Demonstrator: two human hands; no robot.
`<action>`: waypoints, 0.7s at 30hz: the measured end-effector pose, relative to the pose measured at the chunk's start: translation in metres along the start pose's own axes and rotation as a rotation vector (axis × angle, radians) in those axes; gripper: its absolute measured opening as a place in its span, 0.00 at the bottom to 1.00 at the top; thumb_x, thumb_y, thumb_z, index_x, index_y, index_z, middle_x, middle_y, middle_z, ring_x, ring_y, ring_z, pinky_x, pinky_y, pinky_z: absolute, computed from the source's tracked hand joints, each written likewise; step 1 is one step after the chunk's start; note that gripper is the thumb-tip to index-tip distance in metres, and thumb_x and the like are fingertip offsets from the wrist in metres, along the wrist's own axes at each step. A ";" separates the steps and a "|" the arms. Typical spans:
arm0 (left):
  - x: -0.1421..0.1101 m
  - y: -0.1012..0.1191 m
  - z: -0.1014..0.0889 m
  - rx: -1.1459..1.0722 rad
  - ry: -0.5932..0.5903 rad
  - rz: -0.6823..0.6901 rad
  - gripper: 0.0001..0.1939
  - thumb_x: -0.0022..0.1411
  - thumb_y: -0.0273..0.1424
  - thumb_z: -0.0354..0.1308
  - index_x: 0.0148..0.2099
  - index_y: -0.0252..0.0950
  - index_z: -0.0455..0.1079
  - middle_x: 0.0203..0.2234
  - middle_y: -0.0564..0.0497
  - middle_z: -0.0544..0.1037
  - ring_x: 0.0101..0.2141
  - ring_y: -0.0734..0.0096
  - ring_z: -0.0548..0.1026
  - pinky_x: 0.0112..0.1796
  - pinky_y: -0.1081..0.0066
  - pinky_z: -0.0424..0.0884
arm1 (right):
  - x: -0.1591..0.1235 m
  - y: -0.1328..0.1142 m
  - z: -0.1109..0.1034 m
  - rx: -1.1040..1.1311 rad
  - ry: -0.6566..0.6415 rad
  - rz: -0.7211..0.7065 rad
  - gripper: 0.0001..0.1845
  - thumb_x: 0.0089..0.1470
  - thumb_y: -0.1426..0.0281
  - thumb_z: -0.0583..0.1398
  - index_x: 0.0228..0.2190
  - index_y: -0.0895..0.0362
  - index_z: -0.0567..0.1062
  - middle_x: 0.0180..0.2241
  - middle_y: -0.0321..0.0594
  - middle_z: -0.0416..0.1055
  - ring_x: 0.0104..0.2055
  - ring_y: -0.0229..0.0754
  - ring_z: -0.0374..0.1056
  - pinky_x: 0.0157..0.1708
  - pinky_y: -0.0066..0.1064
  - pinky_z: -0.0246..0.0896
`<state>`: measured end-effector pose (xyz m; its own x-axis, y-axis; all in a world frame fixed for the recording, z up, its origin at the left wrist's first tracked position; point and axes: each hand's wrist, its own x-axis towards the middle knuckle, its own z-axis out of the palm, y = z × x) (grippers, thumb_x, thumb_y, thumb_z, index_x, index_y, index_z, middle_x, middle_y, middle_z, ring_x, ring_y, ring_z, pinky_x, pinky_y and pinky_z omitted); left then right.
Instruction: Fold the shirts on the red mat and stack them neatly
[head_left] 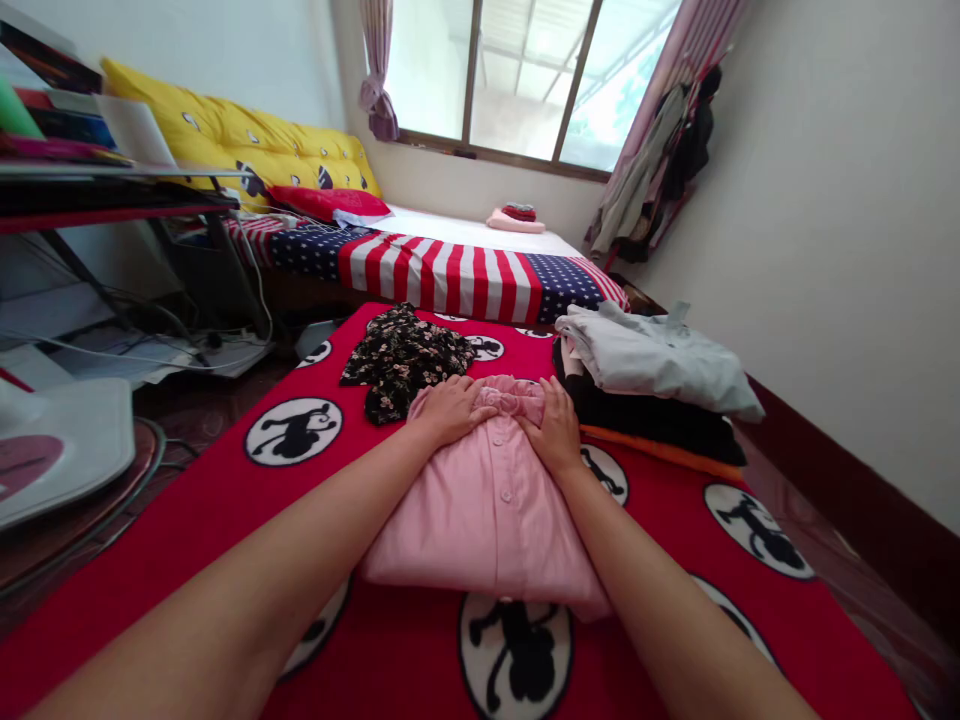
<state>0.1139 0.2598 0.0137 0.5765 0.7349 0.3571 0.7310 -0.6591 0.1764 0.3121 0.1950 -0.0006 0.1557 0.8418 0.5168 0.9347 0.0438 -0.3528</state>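
Note:
A folded pink button-up shirt (480, 510) lies in front of me, its gathered collar end pointing away and its buttons running down the middle. My left hand (454, 410) rests on the upper left corner of the shirt, fingers stretched out and thumb toward the collar. On the upper right side, my right hand (556, 428) lies along the edge with fingers extended and thumb apart. Just beyond my left hand is a crumpled black floral garment (409, 355). Both hands touch the pink shirt without lifting it. The undersides of the fingers are hidden.
Right of the shirt stands a stack of folded clothes, a light grey garment (660, 360) on top. Everything lies on a red blanket (202, 560) with monkey patches. Behind is a bed with a flag-pattern cover (442, 275). A white plastic chair (82, 440) and a desk (112, 190) stand left.

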 end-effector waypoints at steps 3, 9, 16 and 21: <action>0.007 -0.002 -0.003 0.075 -0.016 0.047 0.29 0.64 0.51 0.45 0.55 0.35 0.68 0.46 0.42 0.73 0.47 0.57 0.68 0.49 0.63 0.62 | 0.003 0.002 0.004 0.037 -0.107 0.118 0.48 0.49 0.57 0.62 0.63 0.64 0.50 0.62 0.58 0.55 0.61 0.56 0.55 0.55 0.44 0.55; 0.000 0.007 -0.017 0.076 -0.075 0.070 0.27 0.62 0.51 0.48 0.49 0.33 0.70 0.40 0.42 0.75 0.42 0.57 0.72 0.42 0.66 0.64 | 0.006 -0.008 -0.021 0.414 -0.220 0.244 0.42 0.38 0.60 0.68 0.54 0.58 0.67 0.49 0.50 0.72 0.50 0.54 0.67 0.47 0.40 0.62; -0.041 0.029 -0.074 -0.336 -0.464 0.008 0.27 0.56 0.55 0.52 0.31 0.35 0.73 0.25 0.49 0.76 0.27 0.66 0.71 0.28 0.72 0.60 | -0.033 -0.024 -0.092 0.977 -0.788 0.443 0.18 0.41 0.63 0.67 0.34 0.61 0.79 0.33 0.42 0.78 0.36 0.44 0.71 0.36 0.31 0.64; -0.094 0.048 -0.111 -0.732 -0.704 0.014 0.23 0.46 0.51 0.63 0.32 0.35 0.74 0.25 0.54 0.76 0.27 0.70 0.71 0.27 0.76 0.62 | -0.082 -0.046 -0.135 1.293 -0.950 0.461 0.19 0.43 0.68 0.65 0.41 0.59 0.78 0.38 0.42 0.78 0.39 0.44 0.73 0.45 0.35 0.64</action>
<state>0.0543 0.1416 0.0909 0.8401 0.4975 -0.2162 0.4556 -0.4307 0.7791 0.2995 0.0513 0.0790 -0.3642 0.8938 -0.2616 -0.0687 -0.3058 -0.9496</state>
